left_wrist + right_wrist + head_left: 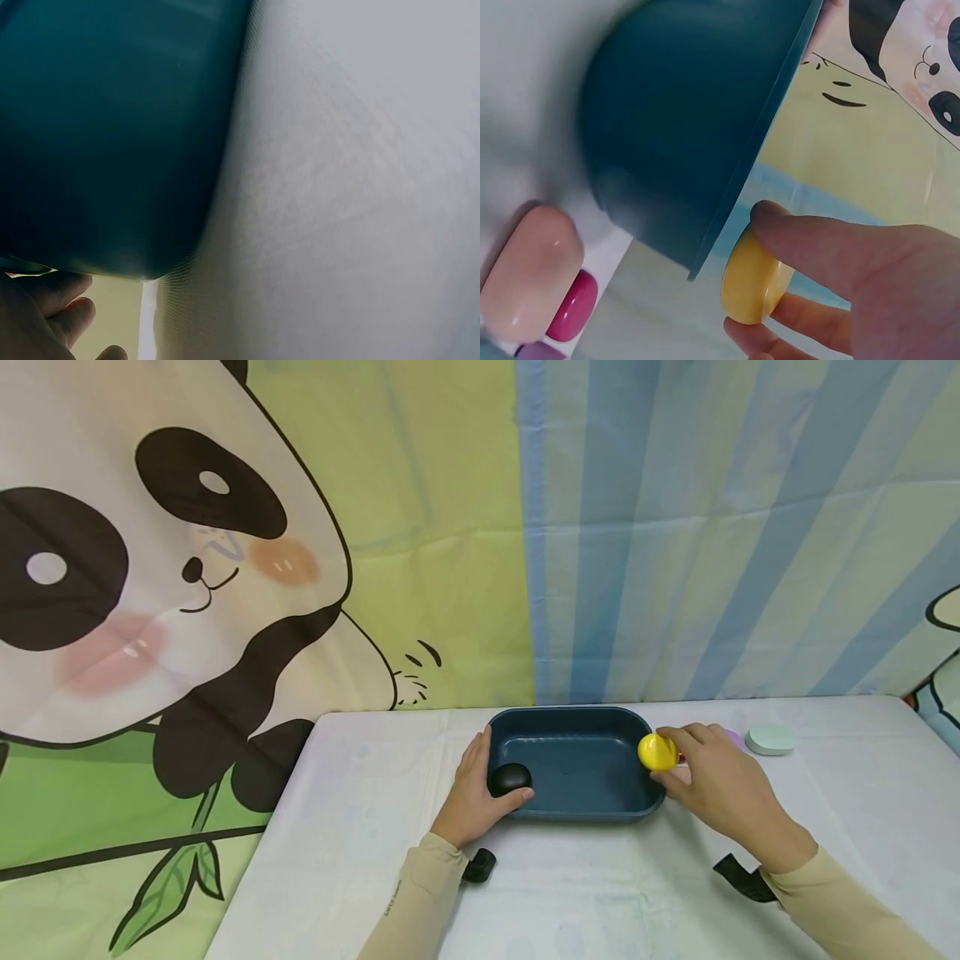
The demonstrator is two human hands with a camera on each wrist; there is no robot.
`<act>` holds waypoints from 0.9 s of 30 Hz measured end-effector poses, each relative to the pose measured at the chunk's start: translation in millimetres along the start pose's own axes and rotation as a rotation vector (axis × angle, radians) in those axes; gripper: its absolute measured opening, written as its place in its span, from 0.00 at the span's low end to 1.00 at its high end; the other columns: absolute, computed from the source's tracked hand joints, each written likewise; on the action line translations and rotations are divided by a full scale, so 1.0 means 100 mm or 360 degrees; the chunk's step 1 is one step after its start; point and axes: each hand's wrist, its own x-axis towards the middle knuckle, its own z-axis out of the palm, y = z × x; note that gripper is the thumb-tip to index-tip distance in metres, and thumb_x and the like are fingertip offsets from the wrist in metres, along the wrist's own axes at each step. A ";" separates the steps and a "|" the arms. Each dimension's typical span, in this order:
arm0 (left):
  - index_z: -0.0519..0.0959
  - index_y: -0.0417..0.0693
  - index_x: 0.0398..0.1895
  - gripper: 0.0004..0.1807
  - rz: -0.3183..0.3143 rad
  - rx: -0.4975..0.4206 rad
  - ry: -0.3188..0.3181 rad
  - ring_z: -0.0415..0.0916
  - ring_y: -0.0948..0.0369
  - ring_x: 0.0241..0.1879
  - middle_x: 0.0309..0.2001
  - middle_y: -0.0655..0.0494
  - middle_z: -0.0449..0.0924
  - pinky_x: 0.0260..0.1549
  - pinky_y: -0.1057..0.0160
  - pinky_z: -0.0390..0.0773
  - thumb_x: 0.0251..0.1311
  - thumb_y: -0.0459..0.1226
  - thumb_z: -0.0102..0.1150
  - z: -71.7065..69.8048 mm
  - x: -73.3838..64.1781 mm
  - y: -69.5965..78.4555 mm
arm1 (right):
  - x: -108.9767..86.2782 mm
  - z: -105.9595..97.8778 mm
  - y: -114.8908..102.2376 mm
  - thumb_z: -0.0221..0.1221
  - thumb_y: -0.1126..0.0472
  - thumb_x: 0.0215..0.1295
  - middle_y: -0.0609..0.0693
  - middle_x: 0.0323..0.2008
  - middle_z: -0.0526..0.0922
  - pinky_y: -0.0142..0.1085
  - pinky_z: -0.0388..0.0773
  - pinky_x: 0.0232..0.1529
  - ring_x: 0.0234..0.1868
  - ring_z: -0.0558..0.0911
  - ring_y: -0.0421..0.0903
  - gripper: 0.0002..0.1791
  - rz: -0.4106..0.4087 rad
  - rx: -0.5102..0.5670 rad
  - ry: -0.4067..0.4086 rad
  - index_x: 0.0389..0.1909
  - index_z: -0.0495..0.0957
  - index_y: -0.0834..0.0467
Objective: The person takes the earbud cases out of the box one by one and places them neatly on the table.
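A dark blue rectangular basin point(573, 760) stands on the table, with a smooth black oval object point(512, 777) inside at its left end. My left hand point(478, 793) holds the basin's front left corner, fingers along the outer wall and thumb over the rim beside the black object. In the left wrist view, some fingers point(71, 319) show at the basin's end. Above the right rim, my right hand point(716, 781) pinches a glossy yellow oval object point(657, 752) between thumb and fingers. The right wrist view has this yellow object outside the rim line, apart from the basin.
Right of the basin lie a pale green oval object point(770, 739) and a purple one point(735, 739), partly behind my right hand. A beige oval object point(532, 274) and a magenta one point(574, 306) lie beside them. A printed panda cloth point(420, 543) hangs behind the table.
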 end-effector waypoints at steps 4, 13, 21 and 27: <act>0.37 0.58 0.83 0.64 0.0010 -0.0002 -0.0004 0.37 0.56 0.79 0.81 0.48 0.40 0.71 0.39 0.52 0.54 0.66 0.66 0.00 0.00 0.01 | -0.04 -0.01 0.06 0.77 0.58 0.52 0.61 0.45 0.82 0.52 0.81 0.39 0.44 0.77 0.59 0.33 -0.0016 -0.0012 -0.0008 0.58 0.78 0.66; 0.38 0.58 0.83 0.64 0.0003 0.0000 -0.0014 0.37 0.56 0.79 0.81 0.48 0.40 0.71 0.38 0.53 0.54 0.67 0.66 0.00 0.00 0.03 | -0.16 -0.02 0.20 0.77 0.58 0.50 0.62 0.45 0.81 0.55 0.82 0.35 0.46 0.77 0.60 0.33 0.0005 -0.0044 -0.0004 0.57 0.79 0.64; 0.37 0.60 0.83 0.64 -0.0010 0.0017 -0.0005 0.37 0.56 0.79 0.81 0.49 0.40 0.71 0.39 0.53 0.53 0.67 0.65 -0.01 0.00 0.03 | -0.22 -0.04 0.34 0.77 0.60 0.50 0.67 0.50 0.79 0.58 0.83 0.37 0.49 0.76 0.63 0.33 0.0046 -0.0050 -0.0052 0.57 0.78 0.67; 0.37 0.59 0.83 0.64 0.0002 0.0014 0.0004 0.38 0.56 0.79 0.81 0.48 0.41 0.71 0.39 0.52 0.53 0.67 0.65 0.00 0.00 0.01 | -0.29 -0.05 0.48 0.78 0.60 0.48 0.69 0.51 0.78 0.61 0.82 0.39 0.48 0.75 0.66 0.37 0.0081 -0.0096 -0.0096 0.58 0.76 0.68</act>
